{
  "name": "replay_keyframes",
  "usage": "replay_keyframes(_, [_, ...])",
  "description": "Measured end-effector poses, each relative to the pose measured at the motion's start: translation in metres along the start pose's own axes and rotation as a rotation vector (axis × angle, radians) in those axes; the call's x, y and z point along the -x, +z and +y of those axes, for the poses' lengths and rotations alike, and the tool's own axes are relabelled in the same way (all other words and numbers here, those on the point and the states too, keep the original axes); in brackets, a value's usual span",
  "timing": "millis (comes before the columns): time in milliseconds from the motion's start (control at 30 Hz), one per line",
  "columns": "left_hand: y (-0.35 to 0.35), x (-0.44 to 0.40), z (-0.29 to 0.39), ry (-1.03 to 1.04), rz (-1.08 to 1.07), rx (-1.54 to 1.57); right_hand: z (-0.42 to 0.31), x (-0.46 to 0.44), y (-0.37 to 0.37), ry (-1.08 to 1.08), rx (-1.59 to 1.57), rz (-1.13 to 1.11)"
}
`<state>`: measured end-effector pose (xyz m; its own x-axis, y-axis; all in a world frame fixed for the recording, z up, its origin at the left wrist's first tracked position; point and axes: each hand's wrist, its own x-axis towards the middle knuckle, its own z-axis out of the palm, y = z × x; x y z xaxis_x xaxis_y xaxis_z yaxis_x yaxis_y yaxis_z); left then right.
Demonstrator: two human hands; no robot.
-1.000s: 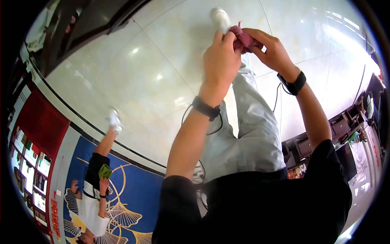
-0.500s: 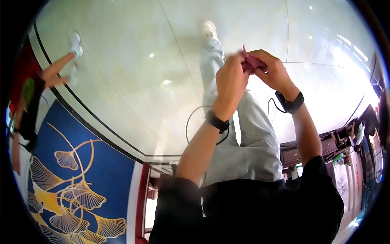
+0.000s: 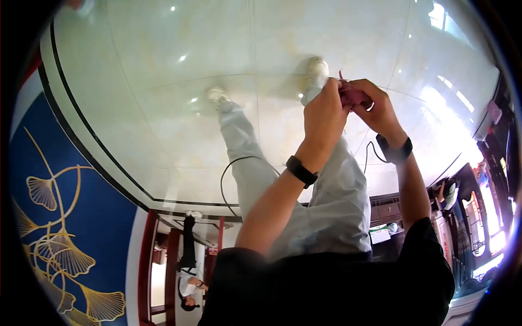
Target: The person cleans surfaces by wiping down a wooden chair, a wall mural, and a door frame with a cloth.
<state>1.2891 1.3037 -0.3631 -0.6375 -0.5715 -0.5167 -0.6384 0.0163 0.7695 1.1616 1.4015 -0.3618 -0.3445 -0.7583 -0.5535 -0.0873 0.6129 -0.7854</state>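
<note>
Out in front of me, both hands meet around a small dusky-pink thing that looks soft, with a thin strip sticking up from its top. Its exact kind is not clear. My left hand pinches it from the left, its fingertips mostly hidden behind the hand. From the right, my right hand grips it between curled fingers and thumb. A black band circles my left wrist, and a black device sits on my right wrist.
Glossy pale floor tiles stretch ahead under my legs. Left is a blue panel with gold ginkgo leaves. Beside it, a person is in a red-framed doorway. Dark drawers stand at right. A black cable loops by my legs.
My legs have stepped, and both shoes now show on the floor. The view has shifted: the person at far left has nearly left it, and one in the doorway appears. Both hands keep the pink thing.
</note>
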Motion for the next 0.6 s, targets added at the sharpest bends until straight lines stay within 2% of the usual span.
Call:
replay_keyframes(100, [-0.057, 0.018, -0.027, -0.022, 0.061, 0.031, -0.036, -0.01, 0.049, 0.002, 0.065, -0.053])
replay_keyframes(233, [-0.162, 0.043, -0.075, 0.072, 0.101, 0.14, -0.121, -0.027, 0.134, 0.007, 0.212, -0.066])
replay_keyframes(400, [-0.342, 0.086, -0.138, 0.173, 0.185, 0.121, -0.247, -0.051, 0.279, -0.02, 0.213, -0.122])
replay_keyframes(600, [-0.538, 0.115, -0.183, 0.231, 0.392, 0.168, -0.41, -0.112, 0.411, -0.306, 0.349, -0.245])
